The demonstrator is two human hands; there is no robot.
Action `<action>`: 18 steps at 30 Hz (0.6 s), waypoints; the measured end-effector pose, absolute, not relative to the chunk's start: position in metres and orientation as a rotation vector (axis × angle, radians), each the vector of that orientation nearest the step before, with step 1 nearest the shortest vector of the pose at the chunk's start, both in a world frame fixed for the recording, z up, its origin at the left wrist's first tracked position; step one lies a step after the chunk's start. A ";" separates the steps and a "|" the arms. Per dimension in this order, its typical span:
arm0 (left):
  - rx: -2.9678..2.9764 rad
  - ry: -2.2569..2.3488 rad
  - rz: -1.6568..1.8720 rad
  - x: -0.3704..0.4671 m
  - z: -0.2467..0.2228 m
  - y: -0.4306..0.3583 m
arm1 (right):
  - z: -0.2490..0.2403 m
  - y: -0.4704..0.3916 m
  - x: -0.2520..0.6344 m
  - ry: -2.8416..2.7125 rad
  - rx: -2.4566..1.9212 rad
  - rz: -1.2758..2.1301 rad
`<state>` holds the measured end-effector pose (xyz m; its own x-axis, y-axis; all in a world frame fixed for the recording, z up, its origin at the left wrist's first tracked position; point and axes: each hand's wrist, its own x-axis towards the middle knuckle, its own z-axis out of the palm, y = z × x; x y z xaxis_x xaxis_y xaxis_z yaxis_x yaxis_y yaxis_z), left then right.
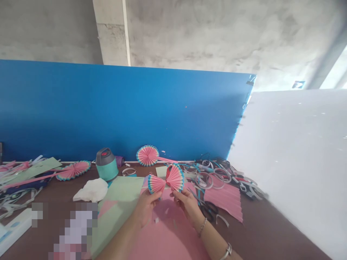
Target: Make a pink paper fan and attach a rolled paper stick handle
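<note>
Between my hands is a pleated paper fan, pink with a blue and cream edge, spread into two wings like a bow. My left hand pinches the lower edge of its left wing. The lower part of the right wing is gripped by the fingers of my right hand. Something red shows behind the pinched middle; I cannot make out what it is. Under both hands lies a large pink paper sheet. Close to my right hand are black-handled scissors on the table.
A finished round fan leans against the blue partition. Left stand a teal pot, white tissue, green paper and another fan. Pleated pink paper, tape rolls and cables lie right, near a white wall.
</note>
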<state>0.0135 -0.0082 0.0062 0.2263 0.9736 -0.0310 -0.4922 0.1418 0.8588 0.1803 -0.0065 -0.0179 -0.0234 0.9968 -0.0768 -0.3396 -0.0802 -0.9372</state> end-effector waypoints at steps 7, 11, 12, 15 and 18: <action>0.891 0.761 1.154 0.022 0.006 -0.014 | -0.015 -0.010 0.175 -0.984 -1.027 1.424; 0.901 0.775 1.179 0.025 0.004 -0.014 | -0.017 -0.010 0.174 -1.019 -1.056 1.408; 0.901 0.771 1.182 0.025 0.004 -0.014 | -0.017 -0.010 0.173 -1.031 -1.066 1.403; 0.908 0.764 1.203 0.025 0.002 -0.013 | -0.017 -0.010 0.173 -1.056 -1.086 1.402; 0.925 0.781 1.212 0.023 0.000 -0.011 | -0.014 -0.013 0.173 -1.093 -1.087 1.426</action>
